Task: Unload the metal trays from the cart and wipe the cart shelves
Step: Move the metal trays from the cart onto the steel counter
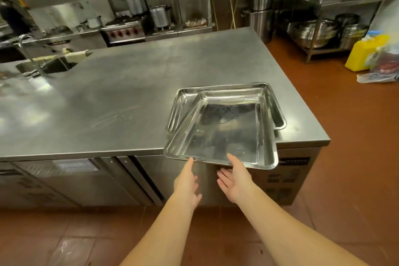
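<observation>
Two trays stacked askew, centre-right; top metal tray [224, 134] overhangs counter [108, 103] edge. At its near rim, left hand [187, 183] and right hand [234, 179] are flat-fingered, gripping nothing. Push evenly to square it.

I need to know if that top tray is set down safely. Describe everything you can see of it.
The top tray is a shallow rectangular pan of shiny, scuffed metal with rounded corners and a raised rim, empty. It lies askew on a second tray at the counter's near right corner, its near edge jutting past the counter's front. The left hand touches that rim with its thumb tip; the right hand has its thumb over it.
</observation>
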### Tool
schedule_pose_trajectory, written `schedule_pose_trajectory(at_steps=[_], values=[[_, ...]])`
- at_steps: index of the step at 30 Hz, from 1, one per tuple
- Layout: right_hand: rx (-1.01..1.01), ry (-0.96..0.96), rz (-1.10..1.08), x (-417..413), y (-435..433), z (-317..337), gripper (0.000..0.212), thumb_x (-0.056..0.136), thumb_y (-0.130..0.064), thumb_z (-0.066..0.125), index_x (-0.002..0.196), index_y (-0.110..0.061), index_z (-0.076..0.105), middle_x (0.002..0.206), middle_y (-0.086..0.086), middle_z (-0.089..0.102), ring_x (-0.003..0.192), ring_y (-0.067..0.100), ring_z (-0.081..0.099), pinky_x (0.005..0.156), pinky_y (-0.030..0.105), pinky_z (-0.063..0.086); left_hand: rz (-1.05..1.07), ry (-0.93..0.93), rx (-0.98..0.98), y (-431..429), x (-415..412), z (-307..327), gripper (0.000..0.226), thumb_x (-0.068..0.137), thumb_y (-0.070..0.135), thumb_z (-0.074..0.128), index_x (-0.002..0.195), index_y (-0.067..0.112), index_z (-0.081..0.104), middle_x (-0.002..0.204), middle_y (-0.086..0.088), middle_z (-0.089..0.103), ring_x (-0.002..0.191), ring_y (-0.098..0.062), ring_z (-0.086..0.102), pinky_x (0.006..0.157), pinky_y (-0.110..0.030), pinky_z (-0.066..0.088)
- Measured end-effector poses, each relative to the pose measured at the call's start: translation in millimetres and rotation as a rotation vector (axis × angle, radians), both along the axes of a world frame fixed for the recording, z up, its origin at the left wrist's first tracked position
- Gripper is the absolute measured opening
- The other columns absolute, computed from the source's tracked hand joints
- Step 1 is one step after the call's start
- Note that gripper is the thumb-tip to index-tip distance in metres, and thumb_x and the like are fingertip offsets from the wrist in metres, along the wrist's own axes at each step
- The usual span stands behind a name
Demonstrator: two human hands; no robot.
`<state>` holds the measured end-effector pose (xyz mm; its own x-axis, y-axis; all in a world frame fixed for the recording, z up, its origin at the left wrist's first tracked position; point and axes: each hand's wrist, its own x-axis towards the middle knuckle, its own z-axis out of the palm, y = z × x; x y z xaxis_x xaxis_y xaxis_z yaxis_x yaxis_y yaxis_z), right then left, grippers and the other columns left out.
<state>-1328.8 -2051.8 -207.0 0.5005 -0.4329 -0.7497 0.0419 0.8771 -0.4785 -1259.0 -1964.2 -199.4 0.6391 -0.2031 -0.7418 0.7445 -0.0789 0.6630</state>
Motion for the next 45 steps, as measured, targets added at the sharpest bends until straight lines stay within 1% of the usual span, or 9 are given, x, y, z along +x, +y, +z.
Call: schedule_pose_trajectory(at_steps=[3,8,11,14,18,25,32,36,45], values=[[-0.039,0.019,0.194,3,16,-3,0.055,0.09,-0.027,0.062,0.135,-0.002,0.043,0.13,0.02,0.054,0.115,0.028,0.057,0.089,0.036,0.049,0.104,-0.158,0.059,7,11,-4,0.036,0.091,0.034,0.057,0.122,0.014,0.056,0.119,-0.005,0.06,0.103,-0.022,0.051,0.092,-0.039,0.039],[-0.339,0.099,0.41,-9,23,-2,0.023,0.096,-0.021,0.052,0.111,-0.006,0.062,0.108,0.006,0.068,0.094,0.016,0.066,0.088,0.031,0.05,0.125,-0.352,0.048,1,22,6,0.034,0.09,0.018,0.056,0.125,0.015,0.058,0.122,-0.004,0.061,0.116,-0.027,0.055,0.099,-0.041,0.043],[-0.633,0.163,0.585,-23,12,15,0.022,0.094,-0.023,0.055,0.104,-0.008,0.068,0.093,0.003,0.075,0.085,0.016,0.072,0.085,0.032,0.055,0.107,-0.476,0.01,-4,21,16,0.026,0.091,0.011,0.054,0.115,0.02,0.06,0.098,0.004,0.061,0.086,-0.012,0.057,0.081,-0.031,0.039],[-0.825,0.197,0.769,-41,-9,38,0.027,0.095,-0.029,0.054,0.096,-0.007,0.068,0.086,0.004,0.076,0.079,0.018,0.073,0.074,0.028,0.055,-0.012,-0.676,-0.001,-14,23,20,0.023,0.088,0.008,0.053,0.101,0.027,0.06,0.078,0.007,0.057,0.072,-0.013,0.054,0.072,-0.026,0.041],[-0.978,0.37,0.96,-65,-54,59,0.026,0.094,-0.029,0.052,0.091,-0.009,0.069,0.084,0.001,0.076,0.074,0.016,0.073,0.06,0.023,0.05,-0.267,-0.87,-0.059,-41,16,29,0.023,0.086,0.009,0.056,0.101,0.025,0.063,0.085,0.004,0.06,0.08,-0.011,0.056,0.073,-0.02,0.042],[-1.169,0.438,0.738,-94,-148,53,0.017,0.092,-0.024,0.058,0.088,-0.013,0.071,0.086,0.003,0.074,0.067,0.013,0.068,0.062,0.023,0.049,-0.495,-0.949,-0.016,-100,-14,40,0.015,0.082,0.015,0.062,0.09,0.026,0.069,0.077,0.008,0.063,0.067,-0.002,0.055,0.061,-0.009,0.041],[-1.463,0.474,0.832,-101,-239,16,0.013,0.09,-0.027,0.059,0.079,-0.029,0.066,0.084,-0.01,0.069,0.076,0.004,0.062,0.067,0.023,0.044,-0.736,-1.004,0.317,-185,-56,24,0.016,0.081,0.034,0.066,0.093,0.026,0.074,0.085,0.006,0.068,0.092,-0.015,0.065,0.083,-0.029,0.053],[-1.448,0.424,0.941,-112,-274,0,0.013,0.09,-0.026,0.06,0.08,-0.031,0.065,0.085,-0.01,0.068,0.075,0.006,0.061,0.07,0.023,0.046,-0.86,-1.061,0.721,-217,-67,12,0.038,0.08,0.043,0.065,0.111,0.022,0.068,0.103,0.0,0.07,0.101,-0.021,0.062,0.081,-0.032,0.051],[-1.539,0.399,1.045,-100,-310,-14,0.011,0.09,-0.025,0.056,0.097,-0.026,0.065,0.098,-0.01,0.066,0.081,0.007,0.058,0.074,0.02,0.043,-0.992,-1.099,1.071,-243,-60,9,0.009,0.075,0.014,0.059,0.073,0.016,0.051,0.085,-0.007,0.066,0.084,-0.026,0.06,0.066,-0.031,0.039]])
